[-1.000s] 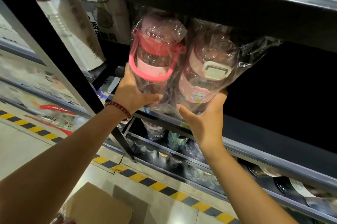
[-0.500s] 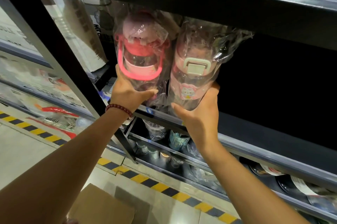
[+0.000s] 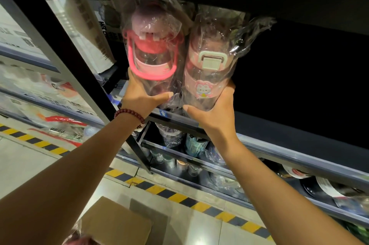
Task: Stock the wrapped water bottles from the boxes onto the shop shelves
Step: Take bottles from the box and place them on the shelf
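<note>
Two wrapped water bottles stand side by side at the front edge of a dark shelf (image 3: 279, 131), close to its left end by the black upright post (image 3: 65, 49). The left bottle (image 3: 152, 61), with a bright pink carry loop, is gripped low by the left hand (image 3: 142, 99), thumb curled across its front. The right bottle (image 3: 207, 73), pale pink with a cartoon sticker, is gripped at its base by the right hand (image 3: 215, 113). Their clear wrappers touch. Below, lower shelves hold more wrapped goods, and a cardboard box (image 3: 113, 222) sits on the floor beside yellow-black hazard tape (image 3: 159, 190).
</note>
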The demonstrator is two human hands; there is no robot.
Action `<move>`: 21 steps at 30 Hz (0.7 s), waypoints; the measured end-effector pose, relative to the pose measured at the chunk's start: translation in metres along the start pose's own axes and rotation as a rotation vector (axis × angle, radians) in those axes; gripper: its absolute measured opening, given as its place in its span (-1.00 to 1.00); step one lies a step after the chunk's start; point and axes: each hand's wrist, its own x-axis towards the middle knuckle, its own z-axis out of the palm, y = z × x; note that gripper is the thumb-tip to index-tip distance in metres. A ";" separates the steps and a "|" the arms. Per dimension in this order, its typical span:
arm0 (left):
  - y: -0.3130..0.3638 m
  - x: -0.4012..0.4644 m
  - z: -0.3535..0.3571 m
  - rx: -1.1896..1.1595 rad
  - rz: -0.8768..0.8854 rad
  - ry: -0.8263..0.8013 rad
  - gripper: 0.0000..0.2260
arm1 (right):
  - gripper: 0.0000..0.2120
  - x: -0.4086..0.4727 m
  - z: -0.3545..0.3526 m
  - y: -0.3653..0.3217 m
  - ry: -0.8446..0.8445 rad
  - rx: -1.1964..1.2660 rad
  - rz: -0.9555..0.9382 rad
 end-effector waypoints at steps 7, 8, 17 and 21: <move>0.022 -0.021 -0.020 0.073 -0.017 -0.005 -0.37 | -0.30 -0.001 -0.019 -0.014 -0.066 -0.077 0.071; 0.022 -0.027 -0.023 0.105 -0.036 0.001 -0.39 | -0.30 -0.004 -0.025 -0.017 -0.085 -0.093 0.074; 0.040 -0.149 -0.007 0.581 0.125 -0.259 -0.36 | -0.29 -0.106 -0.104 -0.031 -0.228 -0.774 -0.055; 0.064 -0.219 0.013 0.797 0.380 -0.514 -0.35 | -0.35 -0.191 -0.158 -0.020 -0.230 -0.998 0.006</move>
